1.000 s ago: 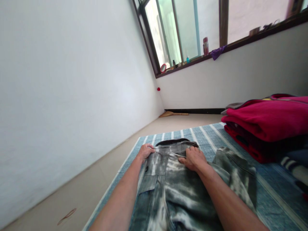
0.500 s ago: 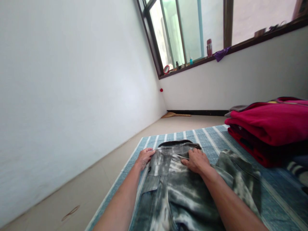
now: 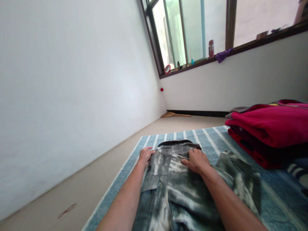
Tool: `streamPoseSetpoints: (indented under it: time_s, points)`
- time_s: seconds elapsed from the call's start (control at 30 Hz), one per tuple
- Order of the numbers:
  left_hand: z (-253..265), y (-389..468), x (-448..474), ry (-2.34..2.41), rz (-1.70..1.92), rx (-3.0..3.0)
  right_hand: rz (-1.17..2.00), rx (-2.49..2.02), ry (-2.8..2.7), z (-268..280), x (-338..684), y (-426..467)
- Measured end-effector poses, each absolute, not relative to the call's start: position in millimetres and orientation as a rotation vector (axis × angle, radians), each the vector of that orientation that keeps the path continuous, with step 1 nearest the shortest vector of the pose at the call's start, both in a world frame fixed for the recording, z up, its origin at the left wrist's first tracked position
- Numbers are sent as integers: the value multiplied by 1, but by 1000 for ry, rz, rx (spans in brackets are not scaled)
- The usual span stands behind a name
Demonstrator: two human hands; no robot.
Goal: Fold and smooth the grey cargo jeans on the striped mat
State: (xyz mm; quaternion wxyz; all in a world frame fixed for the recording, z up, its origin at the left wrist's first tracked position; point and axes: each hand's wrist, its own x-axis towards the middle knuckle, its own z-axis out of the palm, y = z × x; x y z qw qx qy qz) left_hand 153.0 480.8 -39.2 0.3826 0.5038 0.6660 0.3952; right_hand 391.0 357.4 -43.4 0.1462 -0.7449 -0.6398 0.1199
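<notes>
A mottled green, grey and white garment [image 3: 187, 179] lies spread before me, with a dark-lined band at its far end and a pocket flap toward its left side. My left hand [image 3: 146, 155] is closed on its left edge near that band. On the far right part of the band, my right hand [image 3: 197, 159] grips the cloth, thumb apart and fingers bent over the fabric. One part of the garment fans out to the right, beyond my right forearm. Its near end runs out of the picture.
The garment rests on a blue striped cloth [image 3: 211, 139]. At right stands a pile of folded red and dark clothes [image 3: 269, 128]. A white wall [image 3: 84, 80] rises on the left. A wooden-looking object [image 3: 176, 114] lies in the corner; a thin brown loop [image 3: 67, 210] is on the floor.
My left hand and forearm have shifted slightly to the right along the garment's edge. My right hand keeps its place. The camera view has tilted a little.
</notes>
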Motion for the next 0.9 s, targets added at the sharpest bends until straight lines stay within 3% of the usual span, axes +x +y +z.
streamPoseSetpoints:
  time_s: [0.43,0.9]
  points:
    - [-34,473,155,1702,1040,1346,373,-2135,-1834,-41,393,359]
    - [-25,484,145,1730,648,1162,364,-2157,-1847,-43,393,359]
